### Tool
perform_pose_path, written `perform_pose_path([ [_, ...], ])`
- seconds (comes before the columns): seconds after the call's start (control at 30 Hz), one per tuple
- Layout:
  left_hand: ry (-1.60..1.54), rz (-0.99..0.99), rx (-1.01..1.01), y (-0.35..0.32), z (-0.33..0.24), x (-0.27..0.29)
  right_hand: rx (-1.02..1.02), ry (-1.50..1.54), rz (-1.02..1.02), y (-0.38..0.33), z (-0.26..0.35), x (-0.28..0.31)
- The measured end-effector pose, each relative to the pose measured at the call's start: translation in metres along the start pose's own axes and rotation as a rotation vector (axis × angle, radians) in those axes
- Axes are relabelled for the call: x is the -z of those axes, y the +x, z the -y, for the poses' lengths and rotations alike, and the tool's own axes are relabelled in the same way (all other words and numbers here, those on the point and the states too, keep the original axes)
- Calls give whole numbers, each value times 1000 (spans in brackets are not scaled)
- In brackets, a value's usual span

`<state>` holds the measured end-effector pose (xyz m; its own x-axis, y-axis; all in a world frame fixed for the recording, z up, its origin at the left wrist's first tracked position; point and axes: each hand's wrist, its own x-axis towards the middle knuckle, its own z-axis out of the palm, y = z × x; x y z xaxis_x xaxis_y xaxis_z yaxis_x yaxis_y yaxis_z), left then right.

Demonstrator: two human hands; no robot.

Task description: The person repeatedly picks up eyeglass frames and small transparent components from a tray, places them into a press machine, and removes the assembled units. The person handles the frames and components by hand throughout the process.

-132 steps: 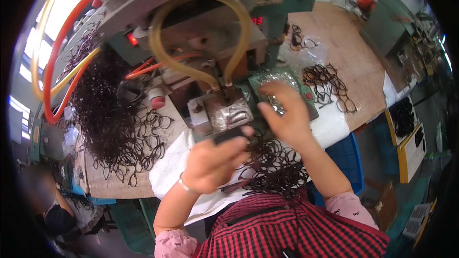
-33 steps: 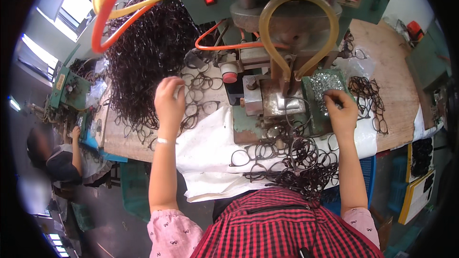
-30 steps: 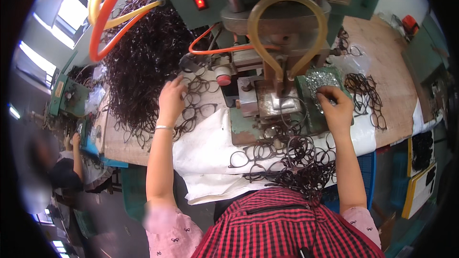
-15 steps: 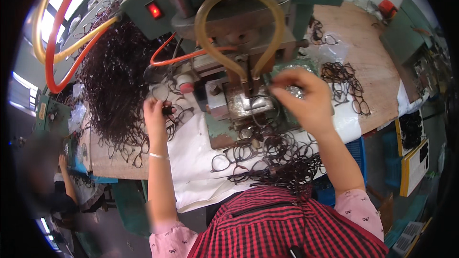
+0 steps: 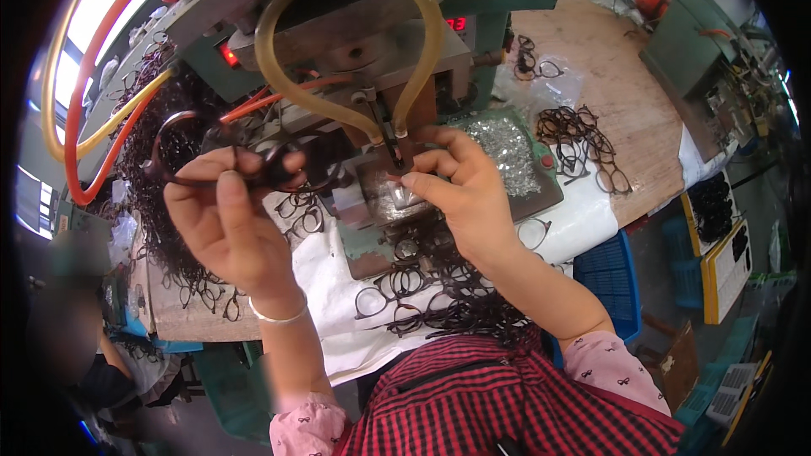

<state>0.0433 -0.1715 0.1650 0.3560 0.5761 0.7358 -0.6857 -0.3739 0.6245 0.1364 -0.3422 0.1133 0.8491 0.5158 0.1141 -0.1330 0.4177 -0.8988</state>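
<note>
My left hand is raised at the left of a green press, its fingers closed on a dark eyeglass frame. A round rim of that frame stands out beyond the fingers. My right hand is at the press's metal die, thumb and forefinger pinched together just under the upper tool. Something small and reddish shows at those fingertips, too small to name. Below the die, a heap of dark eyeglass frames lies on white sheeting.
A looped yellowish hose arches over the die. Silvery chips cover the press bed at right. More frames lie on the wooden table, beside a large dark pile at left. A blue basket stands lower right. Another person sits far left.
My left hand has risen from the table beside the press, now with an eyeglass frame in it. My right hand has moved in to the die. The view has shifted and come closer.
</note>
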Motion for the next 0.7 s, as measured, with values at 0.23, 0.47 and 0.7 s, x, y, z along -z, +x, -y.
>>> perform_pose_path([
  [0.23, 528, 757, -350, -43, -19, 0, 487, -1048, 2, -4, 4, 71],
  [0.47, 512, 957, -743, -60, 10, -24, 566, -1508, -262, 8, -34, 143],
  [0.7, 485, 900, -708, -64, 12, -24, 454, -1278, -281, 15, -36, 150],
])
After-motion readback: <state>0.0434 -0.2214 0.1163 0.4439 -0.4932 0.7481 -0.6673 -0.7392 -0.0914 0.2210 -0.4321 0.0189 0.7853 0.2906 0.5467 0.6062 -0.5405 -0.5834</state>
